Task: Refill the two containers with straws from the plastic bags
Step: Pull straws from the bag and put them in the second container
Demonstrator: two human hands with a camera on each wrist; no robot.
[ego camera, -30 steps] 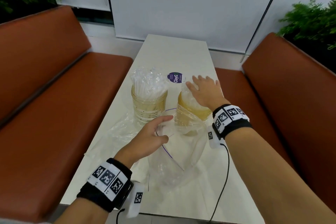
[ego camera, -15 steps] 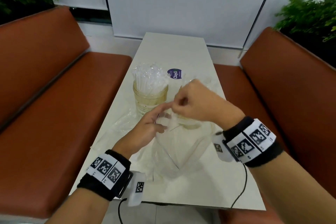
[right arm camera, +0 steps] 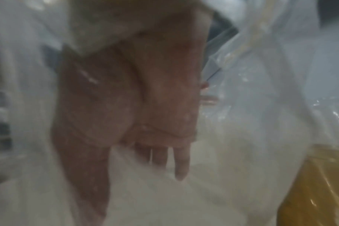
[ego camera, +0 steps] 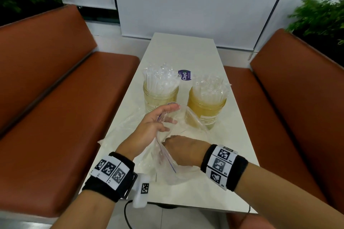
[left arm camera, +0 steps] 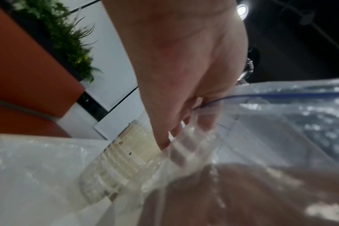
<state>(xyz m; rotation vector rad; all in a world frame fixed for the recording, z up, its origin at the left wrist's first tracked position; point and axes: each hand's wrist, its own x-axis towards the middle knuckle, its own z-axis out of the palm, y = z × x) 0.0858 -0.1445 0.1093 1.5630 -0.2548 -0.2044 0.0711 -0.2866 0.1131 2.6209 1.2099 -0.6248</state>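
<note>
A café or diner booth; two brown benches (ego camera: 61, 109) flank a narrow table (ego camera: 186, 52) (straw jars (ego camera: 205, 109) on it).

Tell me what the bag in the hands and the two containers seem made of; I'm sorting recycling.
Bag: thin clear plastic film, glossy; it crinkles and shows a blue zip line. Left container and right container: ribbed, see-through, yellowish; likely rigid plastic, possibly glass.

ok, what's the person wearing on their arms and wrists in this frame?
Both forearms are bare, with no sleeves. Each wrist carries a black band: the left wristband and the right wristband, each wrapped with a white strip of black square fiducial markers. A small white module with its own marker hangs off the left band, and a thin black cable runs down from it. No gloves or rings are visible.
</note>
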